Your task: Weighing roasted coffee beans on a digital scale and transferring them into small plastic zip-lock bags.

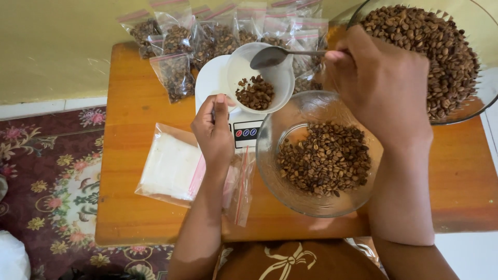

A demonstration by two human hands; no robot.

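My left hand (215, 129) grips the near rim of a small white cup (236, 62), which is tilted on a white kitchen scale (211, 78) and holds some brown coffee beans (255, 92). My right hand (381, 85) holds a metal spoon (272, 56), its bowl hovering over the cup's mouth. Just in front of the cup stands a clear glass bowl (270, 129) with a layer of coffee beans (324, 158). All of this rests on a low orange wooden table (129, 155).
Several small zip bags filled with beans (176, 72) lie at the table's back. A big glass bowl heaped with beans (441, 52) is at the right rear. A stack of empty zip bags (171, 166) lies left of my arm. A patterned rug (46, 186) covers the floor on the left.
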